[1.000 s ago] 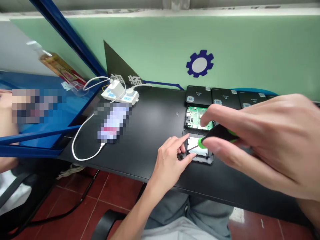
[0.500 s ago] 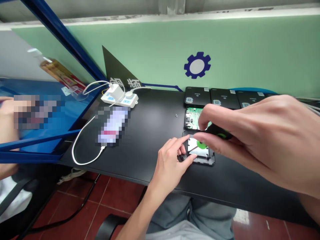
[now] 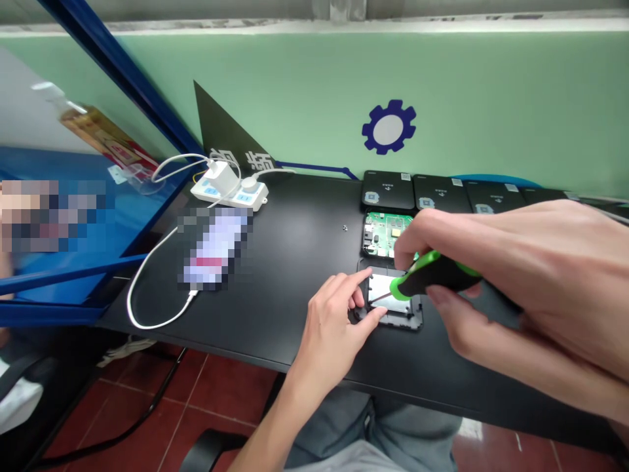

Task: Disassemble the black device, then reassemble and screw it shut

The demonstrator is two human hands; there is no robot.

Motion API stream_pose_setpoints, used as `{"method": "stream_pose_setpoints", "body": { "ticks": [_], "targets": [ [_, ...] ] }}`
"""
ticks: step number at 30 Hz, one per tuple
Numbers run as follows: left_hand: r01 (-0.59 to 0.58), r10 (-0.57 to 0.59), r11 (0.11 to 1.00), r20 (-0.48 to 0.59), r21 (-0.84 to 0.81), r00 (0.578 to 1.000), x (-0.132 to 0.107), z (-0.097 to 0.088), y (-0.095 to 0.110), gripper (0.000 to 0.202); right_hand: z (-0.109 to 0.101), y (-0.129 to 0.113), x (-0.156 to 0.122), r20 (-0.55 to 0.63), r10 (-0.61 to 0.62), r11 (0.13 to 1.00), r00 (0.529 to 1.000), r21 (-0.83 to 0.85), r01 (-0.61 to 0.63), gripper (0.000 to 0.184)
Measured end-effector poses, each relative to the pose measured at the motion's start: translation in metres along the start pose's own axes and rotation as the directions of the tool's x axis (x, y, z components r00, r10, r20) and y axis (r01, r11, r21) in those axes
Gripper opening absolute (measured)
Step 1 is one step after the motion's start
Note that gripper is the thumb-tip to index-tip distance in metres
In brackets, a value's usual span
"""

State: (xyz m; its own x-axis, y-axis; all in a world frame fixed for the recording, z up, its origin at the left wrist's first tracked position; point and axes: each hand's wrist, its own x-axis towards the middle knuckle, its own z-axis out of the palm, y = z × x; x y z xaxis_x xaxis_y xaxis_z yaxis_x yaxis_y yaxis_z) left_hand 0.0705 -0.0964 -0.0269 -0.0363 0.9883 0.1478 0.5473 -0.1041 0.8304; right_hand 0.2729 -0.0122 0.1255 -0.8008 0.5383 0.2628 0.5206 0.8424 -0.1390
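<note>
My right hand [image 3: 521,282] grips a screwdriver [image 3: 417,278] with a green and black handle. Its thin shaft slants down to the left, its tip at the lower left corner of a silver plate [image 3: 393,303]. That plate lies in a black plastic casing half [image 3: 415,321] on the table. With thumb and index finger, my left hand [image 3: 337,318] holds the casing at its left side. Just behind sits another casing half with a green circuit board [image 3: 381,229], partly covered by my right hand. A few tiny screws [image 3: 344,228] lie to its left.
Several closed black devices [image 3: 388,190] stand in a row along the green partition [image 3: 295,98]. On the left of the black table are a power strip [image 3: 255,196], a white cable [image 3: 132,288] and a blurred-out phone [image 3: 216,249]. A co-worker's hand [image 3: 19,203] shows at far left, beyond a blue frame.
My right hand has turned and shifted slightly right, its thumb now back from the screwdriver's front, exposing more handle. My left hand stays on the casing. The view has shifted slightly.
</note>
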Motion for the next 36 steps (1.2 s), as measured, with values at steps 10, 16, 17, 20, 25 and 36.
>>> {"method": "stream_pose_setpoints", "body": {
  "ticks": [10, 16, 17, 20, 25, 36],
  "targets": [
    [-0.003, 0.003, 1.000, -0.002, 0.012, 1.000, 0.000, -0.002, 0.002, 0.054, -0.003, -0.002, 0.004, 0.015, -0.041, 0.999, 0.999, 0.028, 0.040, 0.028],
    [0.006, -0.006, 1.000, 0.006, -0.001, 1.000, 0.000, -0.001, 0.002, 0.054, -0.001, -0.004, 0.006, 0.005, -0.036, 0.999, 0.999, 0.011, 0.036, 0.029],
    [0.000, 0.000, 1.000, 0.001, -0.003, 1.000, 0.001, -0.001, 0.001, 0.054, 0.000, -0.004, 0.006, 0.009, -0.035, 0.999, 0.999, 0.020, 0.035, 0.026],
    [0.000, 0.000, 1.000, -0.007, -0.005, 1.000, 0.000, -0.001, 0.001, 0.056, 0.001, -0.002, 0.004, -0.010, -0.040, 0.999, 0.999, -0.021, 0.040, 0.030],
    [0.006, -0.006, 1.000, 0.009, -0.005, 1.000, 0.000, -0.002, 0.002, 0.057, 0.002, -0.001, 0.002, -0.037, -0.067, 0.998, 0.997, -0.012, 0.066, 0.028],
    [0.038, -0.037, 0.999, 0.027, -0.033, 0.999, 0.001, -0.005, 0.007, 0.053, 0.006, -0.002, 0.010, -0.056, -0.104, 0.990, 0.993, -0.098, 0.098, 0.029]
  ]
}}
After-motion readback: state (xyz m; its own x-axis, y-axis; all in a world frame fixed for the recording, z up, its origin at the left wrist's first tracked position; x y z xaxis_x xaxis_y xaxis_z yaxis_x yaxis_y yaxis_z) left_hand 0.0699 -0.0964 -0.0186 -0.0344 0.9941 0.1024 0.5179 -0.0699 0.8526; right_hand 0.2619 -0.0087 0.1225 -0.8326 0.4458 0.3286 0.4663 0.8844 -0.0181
